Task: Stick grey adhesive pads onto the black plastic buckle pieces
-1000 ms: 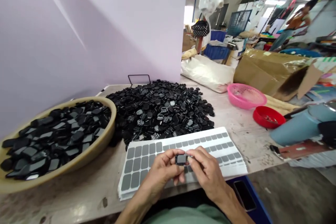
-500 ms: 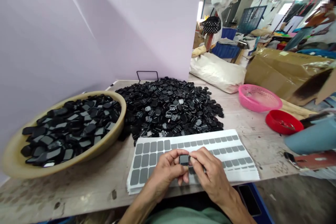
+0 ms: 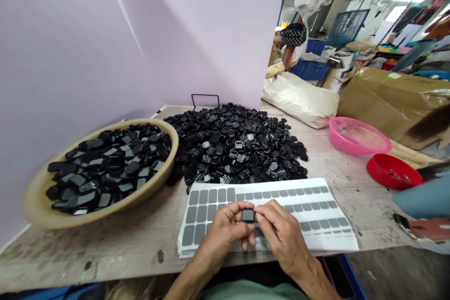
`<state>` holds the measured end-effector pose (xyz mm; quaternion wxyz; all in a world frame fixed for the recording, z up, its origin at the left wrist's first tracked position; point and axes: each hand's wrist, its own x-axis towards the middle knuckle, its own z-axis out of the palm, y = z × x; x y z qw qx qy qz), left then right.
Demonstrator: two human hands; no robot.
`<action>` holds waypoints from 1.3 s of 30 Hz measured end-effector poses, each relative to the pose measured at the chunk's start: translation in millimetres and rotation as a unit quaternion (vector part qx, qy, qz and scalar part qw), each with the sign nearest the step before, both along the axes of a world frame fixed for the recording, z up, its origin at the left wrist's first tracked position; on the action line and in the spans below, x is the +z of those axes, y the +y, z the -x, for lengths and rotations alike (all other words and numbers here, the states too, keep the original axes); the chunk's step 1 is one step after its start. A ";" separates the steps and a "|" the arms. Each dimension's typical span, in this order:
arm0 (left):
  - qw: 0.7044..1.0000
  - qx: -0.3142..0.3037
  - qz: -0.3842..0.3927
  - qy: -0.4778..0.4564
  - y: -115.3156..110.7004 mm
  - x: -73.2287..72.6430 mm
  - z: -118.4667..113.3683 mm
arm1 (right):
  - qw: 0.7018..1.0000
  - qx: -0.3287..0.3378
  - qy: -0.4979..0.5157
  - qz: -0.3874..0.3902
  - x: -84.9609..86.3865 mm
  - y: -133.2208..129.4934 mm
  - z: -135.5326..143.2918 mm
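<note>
Wall: pale lilac panel (image 3: pixel 140 33), standing behind your work area.
Worktop: light, stained surface (image 3: pixel 123 248), running across your front and on to the right.
Carton: brown cardboard box (image 3: pixel 383 98), at the far right, behind the pink basket (image 3: pixel 355 145).
Tub: wide cream tub (image 3: pixel 33 201) on your left, loaded with black pieces, many showing grey faces.
Heap: loose pile of black parts (image 3: pixel 232 145) on the worktop, right of the tub and beyond the sheets; a few lighter faces show.
Sack: long off-white sack (image 3: pixel 302 98), lying right of the heap, towards the back.
Sheets: white stack with grey rounded patches (image 3: pixel 309 206), flat in front of you, under your hands; larger patches on the left, smaller ones in rows to the right.
Baskets: the pink one is perforated; the red bowl (image 3: pixel 383 176) sits just nearer to you, with small items inside, too small to identify.
Left hand: your left hand (image 3: pixel 225 227) pinches the left side of the small black piece (image 3: pixel 248 215) between thumb and index finger; the other fingers curl beneath.
Right hand: your right hand (image 3: pixel 283 229) is closed at the fingertips on the piece's right edge.
Held piece: dark rim, grey rectangular face turned up towards you; located between both sets of fingertips, above the middle of the sheets.
</note>
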<state>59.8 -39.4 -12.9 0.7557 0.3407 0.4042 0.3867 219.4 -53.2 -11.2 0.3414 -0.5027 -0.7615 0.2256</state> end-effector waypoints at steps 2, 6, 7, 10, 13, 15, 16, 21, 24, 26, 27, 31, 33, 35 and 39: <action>1.000 -0.001 0.005 -0.012 -0.1 0.4 1.8 | 1.000 0.002 0.001 0.003 -0.2 0.7 0.5; 0.998 -0.010 0.018 -0.053 1.9 -0.8 4.3 | 1.000 0.004 0.000 0.013 -0.6 1.4 0.4; 0.998 -0.010 0.021 -0.060 2.7 -1.2 4.5 | 1.000 0.004 0.001 0.014 -0.8 1.7 0.3; 0.998 -0.012 0.027 -0.061 5.2 -1.8 4.2 | 1.000 0.004 0.003 0.015 -1.5 3.0 0.5; 0.998 -0.009 0.028 -0.048 7.1 -2.0 3.4 | 1.000 0.007 0.004 0.014 -0.9 4.2 0.8; 0.999 -0.003 0.026 -0.039 7.8 -3.2 3.2 | 1.000 0.012 0.007 0.017 0.4 4.7 1.1; 0.999 -0.003 0.025 -0.035 8.0 -4.2 3.2 | 1.000 0.014 0.008 0.019 1.1 4.8 1.3; 1.000 0.002 0.011 -0.017 7.5 -8.5 4.6 | 1.000 0.014 0.009 0.021 2.8 6.0 2.4; 1.000 0.005 0.011 -0.010 7.5 -7.5 4.9 | 1.000 0.018 0.009 0.023 3.1 6.5 2.8; 1.000 0.006 0.017 -0.017 7.6 -5.7 4.7 | 0.999 0.023 0.006 0.033 3.7 6.4 2.7; 0.999 0.007 0.022 -0.024 7.7 -4.8 4.7 | 0.999 0.025 0.005 0.039 4.0 6.2 2.6; 0.997 0.019 0.046 -0.056 7.7 -2.1 5.6 | 0.999 0.028 0.002 0.046 4.3 5.8 2.4; 0.996 0.024 0.054 -0.062 7.7 -1.3 6.8 | 0.999 0.026 0.003 0.046 4.1 6.1 2.6; 0.996 0.023 0.055 -0.063 7.7 -0.3 7.9 | 0.999 0.025 0.004 0.047 4.0 6.7 3.1; 0.998 -0.002 0.043 -0.046 8.1 0.6 9.8 | 0.998 0.031 0.005 0.045 4.3 8.2 3.4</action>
